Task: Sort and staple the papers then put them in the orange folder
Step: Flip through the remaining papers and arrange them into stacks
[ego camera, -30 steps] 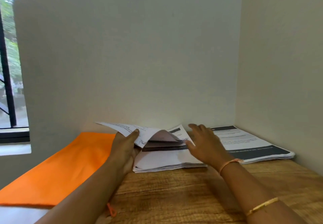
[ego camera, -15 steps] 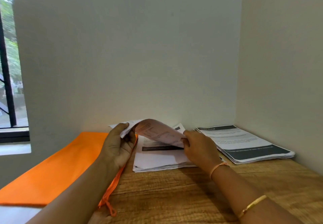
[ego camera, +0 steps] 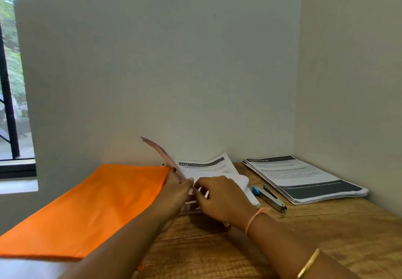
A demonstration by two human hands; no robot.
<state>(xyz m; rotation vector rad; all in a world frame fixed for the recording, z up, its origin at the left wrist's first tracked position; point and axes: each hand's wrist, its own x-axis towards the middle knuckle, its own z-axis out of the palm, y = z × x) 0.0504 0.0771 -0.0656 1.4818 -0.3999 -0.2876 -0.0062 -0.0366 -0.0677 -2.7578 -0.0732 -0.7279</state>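
- Both forearms reach in from 6 o'clock and meet at mid-desk, wrists low, the two hands almost touching.
- The left hand [ego camera: 176, 188] has its fingers curled round the foot of a lifted sheet [ego camera: 162, 155], which stands nearly upright and edge-on, leaning toward 11 o'clock; whether it is one leaf or several cannot be told.
- The right hand [ego camera: 221, 198] lies knuckles-up over the middle pile [ego camera: 208, 167], fingers bent, with thumb and forefinger pinching paper at the foot of the same lifted sheet, just beside the left thumb.
- The right arm wears one thin thread band [ego camera: 254, 217] at the wrist and one gold bangle [ego camera: 309, 263] farther down the forearm.
- Papers: two piles on the desk [ego camera: 293, 241]. The middle pile sits under the hands, its dark-headed top page showing at 12 o'clock of them. The second stack [ego camera: 304, 178] lies at 2 o'clock, in the corner by the side wall.
- One stapler [ego camera: 268, 197], blue-ended with a metal body, lies flat at 3 o'clock of the right hand, between the two piles and apart from the second stack.
- One orange folder [ego camera: 87, 209] lies closed at 9 o'clock, its far corner touching the left hand.
- One window [ego camera: 10, 82] shows at 10 o'clock.
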